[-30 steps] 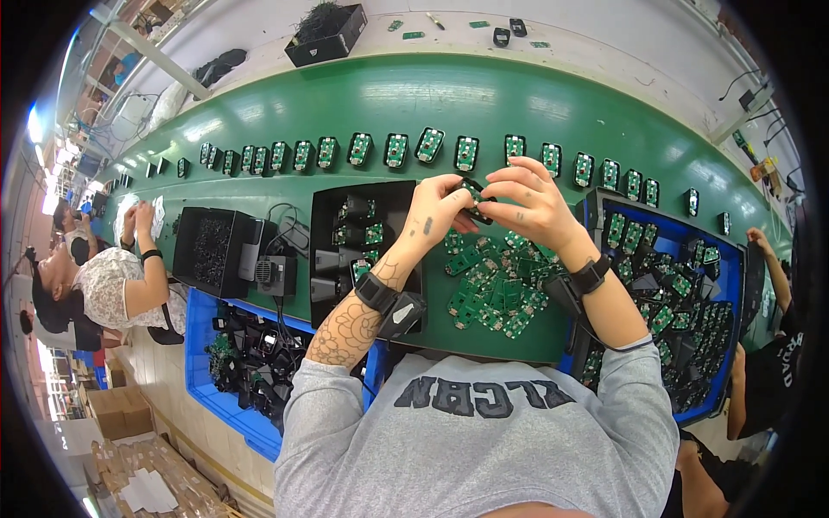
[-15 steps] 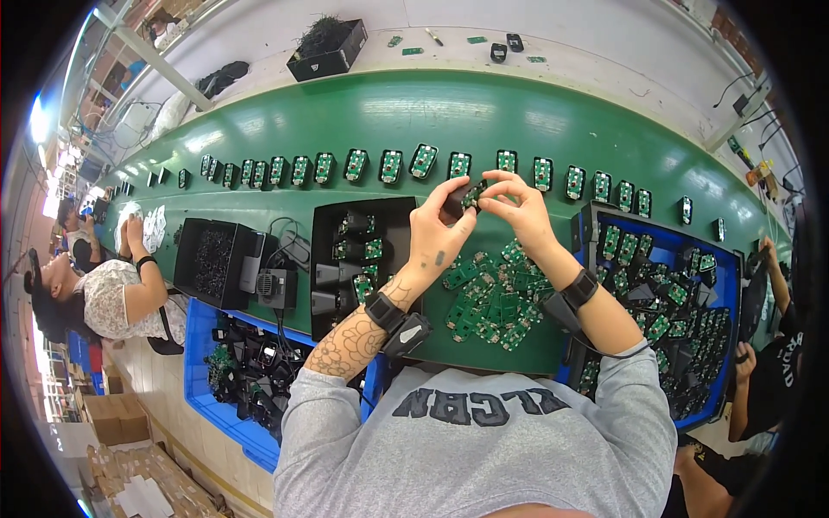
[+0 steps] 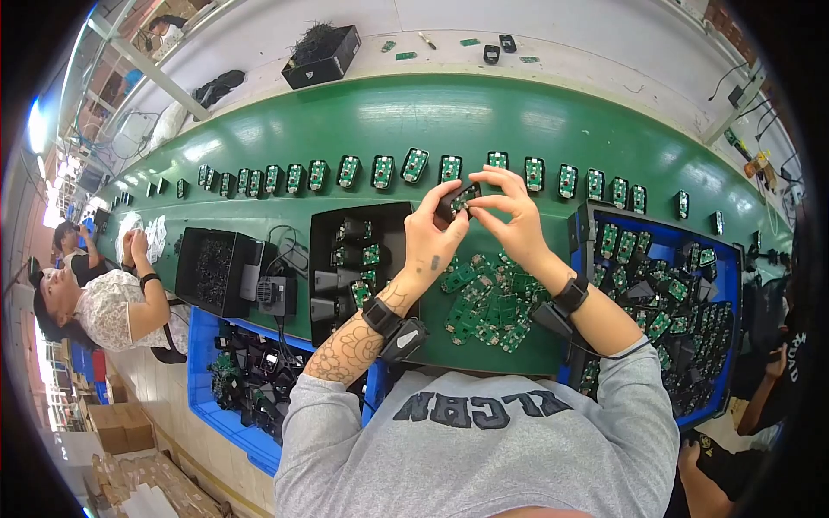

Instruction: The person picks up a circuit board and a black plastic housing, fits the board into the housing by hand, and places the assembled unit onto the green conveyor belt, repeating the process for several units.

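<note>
We hold a small black casing (image 3: 448,205) up over the counter (image 3: 484,104), in front of our chest and just short of a long row of board-filled casings (image 3: 414,166). Our left hand (image 3: 429,233) has its grip closed around the casing, thumb and fingers on its sides; our right hand (image 3: 515,216) has its grip pinched at the green circuit board (image 3: 464,201) that sits at the casing's open face, though how fully it is seated we cannot tell. Below our hands lies a loose pile of green boards (image 3: 488,298). To its left stands a black tray (image 3: 390,226) with casings and boards in it, and to its right a blue bin (image 3: 728,252) crowded with more of both
</note>
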Motion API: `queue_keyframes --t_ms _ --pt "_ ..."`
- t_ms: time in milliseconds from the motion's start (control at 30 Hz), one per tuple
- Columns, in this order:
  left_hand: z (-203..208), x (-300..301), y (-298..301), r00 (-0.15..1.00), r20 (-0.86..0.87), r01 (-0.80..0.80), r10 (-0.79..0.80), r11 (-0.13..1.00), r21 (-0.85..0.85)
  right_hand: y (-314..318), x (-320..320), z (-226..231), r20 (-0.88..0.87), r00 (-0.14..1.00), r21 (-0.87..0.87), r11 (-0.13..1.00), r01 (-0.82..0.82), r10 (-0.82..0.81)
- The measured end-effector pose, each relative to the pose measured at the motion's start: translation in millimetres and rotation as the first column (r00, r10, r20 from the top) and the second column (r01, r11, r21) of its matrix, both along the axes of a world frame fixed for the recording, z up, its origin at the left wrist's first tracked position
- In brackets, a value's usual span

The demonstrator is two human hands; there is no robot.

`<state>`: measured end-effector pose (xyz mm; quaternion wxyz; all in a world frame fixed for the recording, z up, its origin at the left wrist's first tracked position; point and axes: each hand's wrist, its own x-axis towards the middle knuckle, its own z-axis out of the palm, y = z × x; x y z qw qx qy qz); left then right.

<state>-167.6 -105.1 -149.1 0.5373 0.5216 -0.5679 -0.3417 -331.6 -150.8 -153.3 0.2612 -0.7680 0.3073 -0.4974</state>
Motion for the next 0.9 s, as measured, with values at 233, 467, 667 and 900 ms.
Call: queue_keyframes --t_ms 233,467,667,900 --pt "-1.9 -1.8 -2.7 0.999 -0.032 0.037 -0.037 0.999 0.004 -7.1 -6.8 -9.9 0.137 0.982 0.204 0.967 -0.154 0.128" --pt "-6.4 0.5 -4.3 0.997 -0.027 0.078 -0.078 0.997 -0.009 -17.0 -9.1 -16.6 0.304 0.932 0.251 0.927 -0.279 0.198" --pt "5.6 -4.4 1.7 0.981 0.167 0.108 -0.099 0.993 -0.043 -21.7 -14.8 -22.3 0.393 0.892 0.432 0.812 -0.393 0.223" --pt "-6.4 -4.2 -1.7 0.94 -0.236 0.258 -0.248 0.966 0.014 -17.1 -19.7 -14.7 0.182 0.949 0.196 0.937 -0.29 0.256"
